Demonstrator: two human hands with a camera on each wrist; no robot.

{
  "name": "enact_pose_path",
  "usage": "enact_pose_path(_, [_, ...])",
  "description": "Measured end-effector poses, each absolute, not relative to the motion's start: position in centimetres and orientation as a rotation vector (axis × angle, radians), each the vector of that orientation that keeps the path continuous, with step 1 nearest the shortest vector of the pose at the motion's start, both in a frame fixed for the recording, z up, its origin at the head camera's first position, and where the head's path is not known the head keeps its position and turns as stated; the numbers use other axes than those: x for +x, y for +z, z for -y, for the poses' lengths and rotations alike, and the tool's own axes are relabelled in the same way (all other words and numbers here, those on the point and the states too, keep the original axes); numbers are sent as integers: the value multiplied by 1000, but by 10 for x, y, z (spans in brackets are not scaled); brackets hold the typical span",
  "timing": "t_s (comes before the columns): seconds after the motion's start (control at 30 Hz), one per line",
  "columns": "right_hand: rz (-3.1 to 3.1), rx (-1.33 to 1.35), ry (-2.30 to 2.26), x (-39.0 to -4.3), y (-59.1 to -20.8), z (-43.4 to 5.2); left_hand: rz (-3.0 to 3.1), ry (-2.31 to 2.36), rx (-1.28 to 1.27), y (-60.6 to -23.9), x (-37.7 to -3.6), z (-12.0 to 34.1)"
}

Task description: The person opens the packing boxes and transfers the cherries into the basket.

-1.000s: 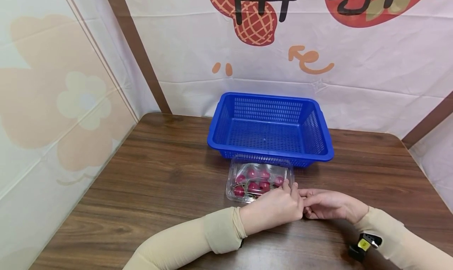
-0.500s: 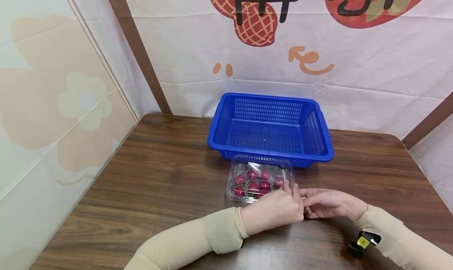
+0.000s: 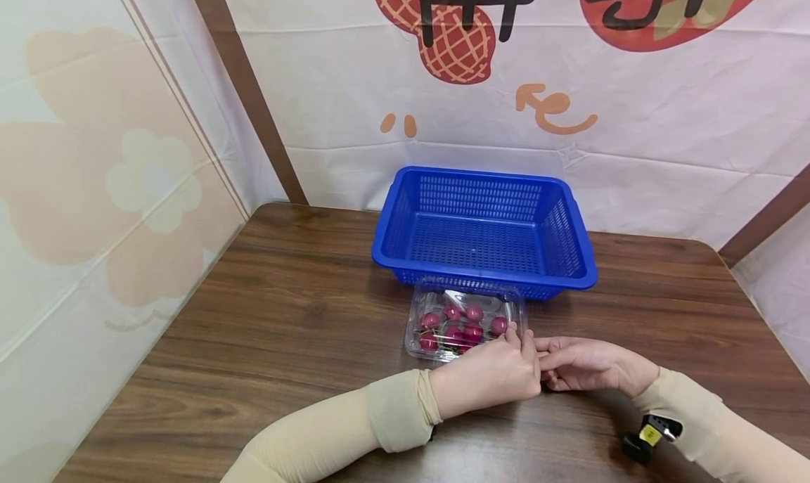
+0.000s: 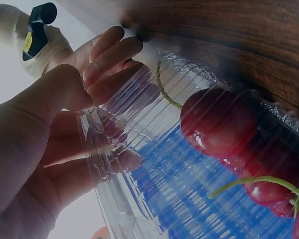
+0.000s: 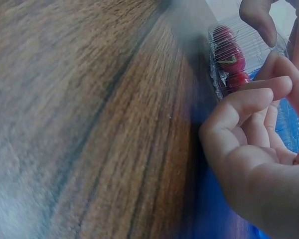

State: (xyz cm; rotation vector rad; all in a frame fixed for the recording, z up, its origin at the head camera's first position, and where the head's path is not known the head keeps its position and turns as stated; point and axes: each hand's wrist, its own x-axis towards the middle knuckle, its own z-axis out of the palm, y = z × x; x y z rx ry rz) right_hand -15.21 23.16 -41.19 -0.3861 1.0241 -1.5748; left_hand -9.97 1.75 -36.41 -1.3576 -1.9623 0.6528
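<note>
A clear plastic clamshell box [image 3: 465,325] of red cherries [image 3: 472,313] lies on the wooden table [image 3: 297,314], just in front of an empty blue basket [image 3: 484,226]. My left hand [image 3: 517,342] pinches the box's near right corner, thumb outside and fingers showing through the plastic [image 4: 114,164]. My right hand [image 3: 549,356] comes in from the right, its curled fingers [image 4: 109,50] on the same corner of the box [image 5: 234,55]. In the left wrist view the cherries [image 4: 219,122] sit pressed against the ribbed box wall [image 4: 154,164].
The blue basket stands against the back wall, touching the box's far side. A printed cloth backdrop [image 3: 569,117] closes the back and a panel [image 3: 95,188] the left side. Bare wood lies to the left and right of the box.
Both hands have stayed at the box's near right corner. The cherries inside have shifted slightly and the glare on the lid has changed.
</note>
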Motion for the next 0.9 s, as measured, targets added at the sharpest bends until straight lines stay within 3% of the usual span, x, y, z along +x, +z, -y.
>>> enact_pose_path(0.9, [-1096, -379, -1632, -142, -410, -225, 2081, 512, -1517, -359, -110, -6])
